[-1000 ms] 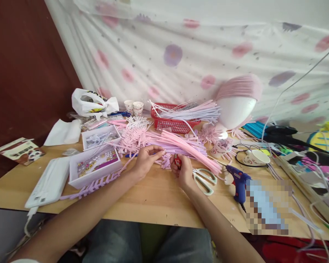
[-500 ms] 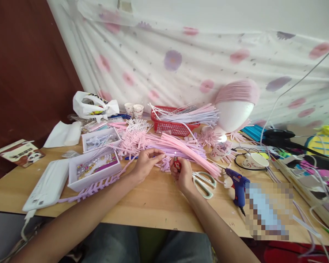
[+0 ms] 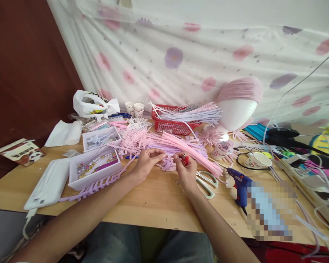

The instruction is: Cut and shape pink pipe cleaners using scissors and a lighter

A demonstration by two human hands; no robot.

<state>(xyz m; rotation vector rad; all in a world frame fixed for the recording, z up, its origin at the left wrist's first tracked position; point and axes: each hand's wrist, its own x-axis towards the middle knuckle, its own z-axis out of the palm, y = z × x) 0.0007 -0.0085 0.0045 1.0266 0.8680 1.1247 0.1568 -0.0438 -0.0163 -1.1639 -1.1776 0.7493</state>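
My right hand (image 3: 186, 173) is closed around a red lighter (image 3: 185, 159), with no flame showing now. Thumb and forefinger of my left hand (image 3: 148, 163) are pinched together, and whatever they hold is too small or hidden to make out. Behind both hands lie a bundle of pink pipe cleaners (image 3: 190, 152) and purple pipe cleaners (image 3: 168, 163). A heap of pink bent pipe-cleaner pieces (image 3: 133, 141) is just beyond my left hand. Scissors with pale green handles (image 3: 207, 182) rest right of my right wrist.
White boxes of beads and trinkets (image 3: 97, 179) and a power bank (image 3: 48, 182) stand on the left. A red basket (image 3: 171, 126) of pipe cleaners and a foam head (image 3: 237, 113) are at the back. A blue glue gun (image 3: 241, 184) lies on the right, near cables.
The flame at the lighter has gone out. My right hand has moved slightly right and turned, the lighter now tucked behind the thumb. My left hand has barely moved.
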